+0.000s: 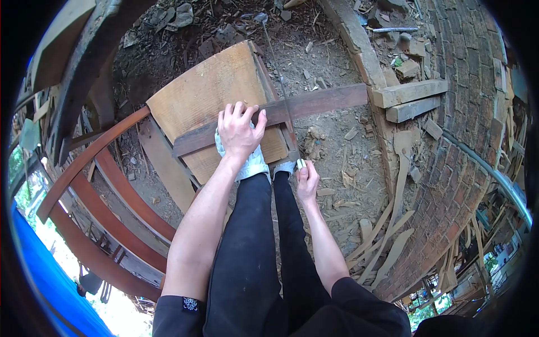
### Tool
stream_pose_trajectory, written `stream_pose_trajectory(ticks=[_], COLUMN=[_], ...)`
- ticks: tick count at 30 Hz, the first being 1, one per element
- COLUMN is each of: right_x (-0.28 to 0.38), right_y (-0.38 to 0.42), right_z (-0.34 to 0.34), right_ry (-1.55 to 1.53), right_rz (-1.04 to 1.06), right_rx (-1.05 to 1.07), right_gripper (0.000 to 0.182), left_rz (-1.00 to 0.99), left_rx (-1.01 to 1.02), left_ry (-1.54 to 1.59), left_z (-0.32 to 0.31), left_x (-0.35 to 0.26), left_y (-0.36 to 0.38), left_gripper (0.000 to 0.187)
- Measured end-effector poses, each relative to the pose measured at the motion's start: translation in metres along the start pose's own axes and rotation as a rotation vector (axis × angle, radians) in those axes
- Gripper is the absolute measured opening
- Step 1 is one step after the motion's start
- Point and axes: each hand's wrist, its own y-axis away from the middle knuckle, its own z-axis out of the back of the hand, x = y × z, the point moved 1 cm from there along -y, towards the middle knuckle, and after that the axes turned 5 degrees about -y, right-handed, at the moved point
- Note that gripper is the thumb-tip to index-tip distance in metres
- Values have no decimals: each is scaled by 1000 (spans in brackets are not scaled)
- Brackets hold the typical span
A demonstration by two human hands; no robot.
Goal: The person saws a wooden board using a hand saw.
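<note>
A long dark plank (pixel 320 104) lies across a light wooden board (pixel 205 84), its right part sticking out past the board. My left hand (pixel 241 130) rests on the plank with its fingers spread, beside my shoe (pixel 254 163). My right hand (pixel 307 182) is closed round the pale handle end (pixel 300 163) of a bow-like saw with a wooden bar (pixel 291 140). A thin blade or wire (pixel 275 50) runs from near the top down across the plank, right of my left hand. Its exact contact with the wood is too small to tell.
On the left stands a reddish wooden chair back (pixel 101 163) with curved slats. Two short timber blocks (pixel 410 94) lie at the right, near a brick surface (pixel 460 62). Wood offcuts (pixel 387 247) and chips litter the dirt ground (pixel 337 135). A blue sheet (pixel 45 281) is at lower left.
</note>
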Motion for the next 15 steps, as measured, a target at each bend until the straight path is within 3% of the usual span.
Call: stream_pose_trajectory(ticks=[15], right_x=[-13], right_y=[4], right_z=[1], right_ry=[-1], right_rz=[71], right_rx=[-22], right_gripper=[72], left_rz=[-1], left_rx=[6], left_ry=[-12], left_z=[0], left_x=[-1], left_y=[0], left_gripper=[19])
